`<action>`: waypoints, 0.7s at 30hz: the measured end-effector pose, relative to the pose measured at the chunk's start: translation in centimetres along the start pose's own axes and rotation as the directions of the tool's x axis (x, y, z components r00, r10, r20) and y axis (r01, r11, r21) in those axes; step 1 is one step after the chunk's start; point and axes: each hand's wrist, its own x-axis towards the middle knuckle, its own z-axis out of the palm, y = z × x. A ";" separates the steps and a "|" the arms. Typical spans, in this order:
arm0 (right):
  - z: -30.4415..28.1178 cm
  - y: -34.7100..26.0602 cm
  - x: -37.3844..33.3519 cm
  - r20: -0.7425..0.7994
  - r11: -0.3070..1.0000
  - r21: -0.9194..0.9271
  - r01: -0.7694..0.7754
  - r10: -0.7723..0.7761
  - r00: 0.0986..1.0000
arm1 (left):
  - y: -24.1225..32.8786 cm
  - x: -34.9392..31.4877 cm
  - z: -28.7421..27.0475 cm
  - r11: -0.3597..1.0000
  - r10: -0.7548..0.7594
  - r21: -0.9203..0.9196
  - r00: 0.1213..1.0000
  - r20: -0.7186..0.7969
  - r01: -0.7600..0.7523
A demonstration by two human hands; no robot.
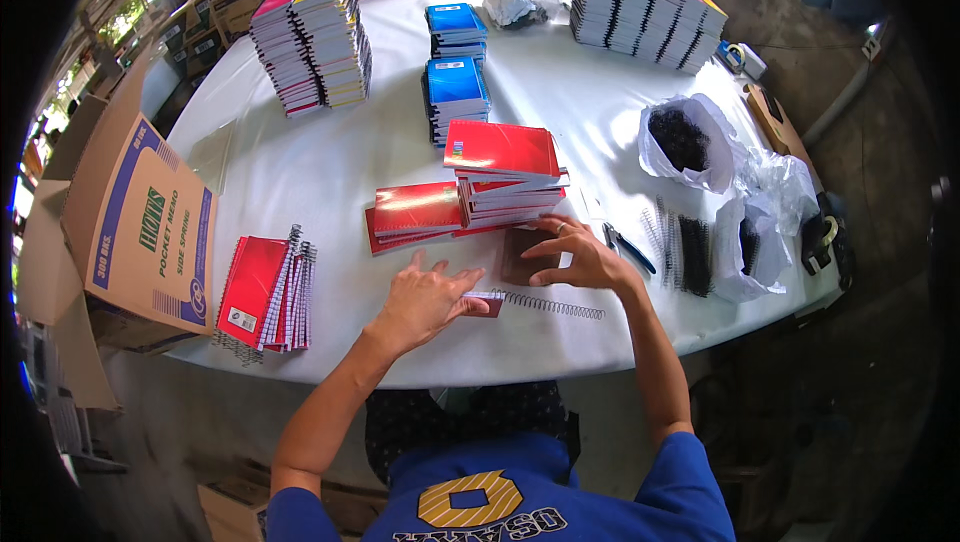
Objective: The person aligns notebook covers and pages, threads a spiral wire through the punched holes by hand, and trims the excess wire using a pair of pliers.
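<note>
Near the table's front edge my left hand (422,304) pinches a small red notebook (488,310) between thumb and fingers, its other fingers stretched forward. A dark wire spiral coil (555,306) sticks out to the right from the notebook's edge; how far it is threaded is hidden. My right hand (582,254) is open, fingers curved and apart, above a flat dark brown block (522,258). Just beyond both hands lie red notebooks without visible coils (416,207) and a taller red pile (502,149). Black-handled pliers (630,248) rest right of my right hand.
Coiled red notebooks (255,287) stand left, beside an open cardboard box (150,222). Blue notebooks (456,87) and tall notebook stacks (312,47) fill the far side. Loose coils (690,252) and white bags of coils (685,147) lie right. Two people sit across the table.
</note>
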 end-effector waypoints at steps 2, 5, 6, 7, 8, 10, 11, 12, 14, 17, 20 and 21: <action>-1.0 -2.9 -0.1 -0.080 1.000 0.027 -0.015 0.017 0.997 | -0.4 -0.1 0.9 0.989 0.134 0.084 0.980 -0.146 -0.122; 1.2 -6.6 -0.6 0.033 0.927 0.297 -0.230 0.231 0.972 | -0.3 0.2 0.4 0.986 0.165 0.064 0.957 -0.239 -0.154; 1.8 -7.6 -0.8 0.160 0.862 0.336 -0.379 0.344 0.925 | 0.1 0.2 -0.4 0.997 0.025 -0.069 0.998 -0.061 -0.029; 2.2 -7.8 -1.0 0.159 0.862 0.334 -0.382 0.348 0.924 | 0.3 0.3 -0.9 0.977 -0.100 -0.173 0.986 0.130 0.122; 2.6 -7.8 -1.2 0.061 0.888 0.317 -0.334 0.332 0.941 | 0.3 0.3 -0.7 0.977 -0.097 -0.175 0.987 0.129 0.119; 2.9 -7.7 -1.2 -0.035 0.913 0.295 -0.282 0.305 0.952 | 0.2 0.2 -0.4 0.983 -0.043 -0.175 0.998 0.053 0.052; 3.0 -7.7 -1.2 -0.094 0.918 0.315 -0.242 0.283 0.954 | 0.1 0.1 -0.3 0.983 -0.047 -0.174 0.998 0.051 0.055; 3.1 -7.7 -1.1 -0.152 0.922 0.333 -0.199 0.261 0.953 | 0.1 0.1 -0.3 0.984 -0.040 -0.173 0.998 0.039 0.046; 3.4 -6.8 -1.2 -0.219 0.953 0.290 -0.092 0.159 0.963 | 0.1 0.3 -0.4 0.984 -0.025 -0.175 0.999 0.022 0.028; 3.8 -5.5 -1.3 -0.316 0.987 0.120 0.104 -0.061 0.947 | 0.2 0.4 -0.8 0.985 -0.036 -0.164 0.996 0.078 0.048; 3.7 -6.3 -0.8 -0.350 0.985 0.050 0.165 -0.137 0.927 | -0.1 0.3 -1.0 0.985 -0.032 -0.163 0.995 0.090 0.047; 3.7 -6.7 -0.6 -0.357 0.985 0.106 0.139 -0.093 0.930 | -0.1 0.2 -0.9 0.985 -0.039 -0.164 0.995 0.089 0.053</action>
